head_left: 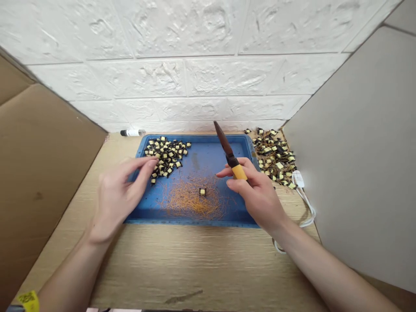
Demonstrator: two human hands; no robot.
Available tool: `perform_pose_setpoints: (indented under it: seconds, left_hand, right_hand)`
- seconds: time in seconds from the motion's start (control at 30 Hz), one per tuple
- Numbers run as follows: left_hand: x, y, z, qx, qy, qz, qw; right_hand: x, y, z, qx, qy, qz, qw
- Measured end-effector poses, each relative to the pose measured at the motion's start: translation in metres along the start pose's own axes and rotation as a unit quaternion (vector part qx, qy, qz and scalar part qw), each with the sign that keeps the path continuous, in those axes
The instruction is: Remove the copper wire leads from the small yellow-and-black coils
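Lying two o'clock of left hand (118,188), fingertips nearly together, pinch unclear: parts (168,154); right hand (260,190), fingers curled round tool (239,172); tray (211,151) on table (182,260); twelve o'clock, white wall (156,78).

The tray (211,151) holds components (169,152) back-left and wire bits (185,200) front-centre, with more components (275,157) rightward outside.

Worktop (195,260) is matt wood-grain. Tray (214,149): blue plastic, slight sheen. Blade (222,137): dull dark metal, rusty-looking; handle (239,172) smooth, looks plastic. Clippings (191,203): fine coppery wire. Parts (169,154), tray's back-left corner: black, plastic-looking. Worktop left edge: matt cardboard (42,151); back edge: rough embossed wall (211,78).
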State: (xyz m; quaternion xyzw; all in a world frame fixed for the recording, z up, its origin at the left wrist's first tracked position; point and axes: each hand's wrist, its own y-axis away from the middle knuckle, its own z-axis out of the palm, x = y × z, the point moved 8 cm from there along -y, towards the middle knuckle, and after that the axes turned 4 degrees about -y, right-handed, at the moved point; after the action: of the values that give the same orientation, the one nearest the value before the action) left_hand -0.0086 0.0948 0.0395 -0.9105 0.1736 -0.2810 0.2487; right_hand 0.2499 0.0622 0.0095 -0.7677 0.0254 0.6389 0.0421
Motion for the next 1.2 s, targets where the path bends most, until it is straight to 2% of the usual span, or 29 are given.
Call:
perform_pose_setpoints:
  seconds: [0.13,0.33,0.53,0.67,0.93,1.2]
  left_hand:
    - [0.012,0.000,-0.001,-0.013,0.041,0.054,0.998]
    - [0.016,0.002,-0.001,-0.044,0.026,0.053,0.997]
    - [0.031,0.006,0.005,-0.077,0.027,0.155,0.985]
    - [0.034,0.009,0.007,-0.082,0.015,0.188,0.979]
    - [0.030,0.005,0.001,-0.051,-0.001,0.162,0.985]
    - [0.032,0.002,0.000,-0.049,0.023,0.174,0.983]
  right_hand:
    - [0.001,0.000,0.000,-0.001,0.003,0.004,1.000]
    - [0.003,-0.001,0.000,-0.002,0.003,0.012,1.000]
    - [0.004,0.000,-0.002,0.010,0.000,0.010,1.000]
    - [0.004,0.000,-0.001,0.010,0.001,0.014,1.000]
    - [0.004,0.000,0.000,-0.007,0.011,0.032,0.999]
    - [0.002,-0.001,0.000,-0.007,0.037,0.035,0.999]
